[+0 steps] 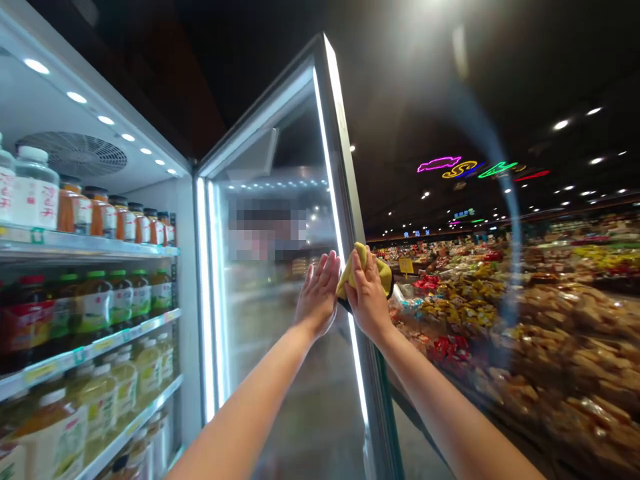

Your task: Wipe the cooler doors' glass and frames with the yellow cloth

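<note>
A glass door (280,373) of a lit drinks fridge stands swung open in front of me. My left hand (319,293) lies flat against the inner side of the glass, near the lit edge strip, fingers stretched upward. On the door's free edge, my right hand (367,293) presses a yellow cloth (383,272) against the frame. The cloth is bunched under the fingers and has a dark border at its lower side. Part of it is hidden behind the hand.
Fridge shelves (95,247) at left hold rows of bottles (93,300) with price strips along the edges. Right of the door spread display bins of packaged goods (565,340). Neon signs (460,169) hang in the dark background.
</note>
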`<state>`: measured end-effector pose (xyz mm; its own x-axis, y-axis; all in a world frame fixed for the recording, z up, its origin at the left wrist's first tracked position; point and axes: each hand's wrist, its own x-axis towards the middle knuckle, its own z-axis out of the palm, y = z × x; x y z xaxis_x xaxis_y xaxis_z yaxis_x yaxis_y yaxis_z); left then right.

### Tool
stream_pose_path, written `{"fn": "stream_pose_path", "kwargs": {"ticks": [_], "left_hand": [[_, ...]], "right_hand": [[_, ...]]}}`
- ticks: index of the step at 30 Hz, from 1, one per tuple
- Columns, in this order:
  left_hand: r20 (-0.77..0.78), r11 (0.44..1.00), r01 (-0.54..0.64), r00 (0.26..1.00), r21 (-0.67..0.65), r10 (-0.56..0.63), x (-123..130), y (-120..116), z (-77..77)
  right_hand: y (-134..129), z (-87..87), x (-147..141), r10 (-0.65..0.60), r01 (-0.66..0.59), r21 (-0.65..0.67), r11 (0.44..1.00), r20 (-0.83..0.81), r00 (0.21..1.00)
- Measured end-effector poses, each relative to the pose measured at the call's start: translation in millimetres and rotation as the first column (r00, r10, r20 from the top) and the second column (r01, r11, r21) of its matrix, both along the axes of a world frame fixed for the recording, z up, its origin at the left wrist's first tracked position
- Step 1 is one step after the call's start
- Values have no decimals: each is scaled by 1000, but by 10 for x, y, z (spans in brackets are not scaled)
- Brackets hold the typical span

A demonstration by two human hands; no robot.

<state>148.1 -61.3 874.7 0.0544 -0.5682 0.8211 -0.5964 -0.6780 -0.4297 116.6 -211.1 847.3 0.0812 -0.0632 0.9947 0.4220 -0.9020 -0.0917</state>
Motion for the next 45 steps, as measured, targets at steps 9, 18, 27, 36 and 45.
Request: {"fn": "stream_pose_path", "kwargs": {"ticks": [9, 18, 27, 36, 45], "left_hand": [[184, 964, 232, 961, -126, -207, 746, -113, 753], [171, 917, 395, 908, -52, -382, 1277, -304, 1016], [137, 888, 455, 885, -62, -444, 1460, -421, 1021], [44, 922, 380, 925, -74, -378, 1784, -489, 1167], [1, 955, 297, 955, -24, -297, 2217, -826, 1152]], "right_hand": [[-409, 1818, 341, -281, 318, -159, 935, 219, 935], [-442, 1832, 545, -561, 587, -121, 801, 192, 805], [-226, 1863, 461, -781, 779, -202, 594, 87, 618], [-266, 1898, 837, -870, 860, -141, 490, -8, 494], [-763, 1765, 1346, -823, 814, 135, 566, 22, 568]]}}
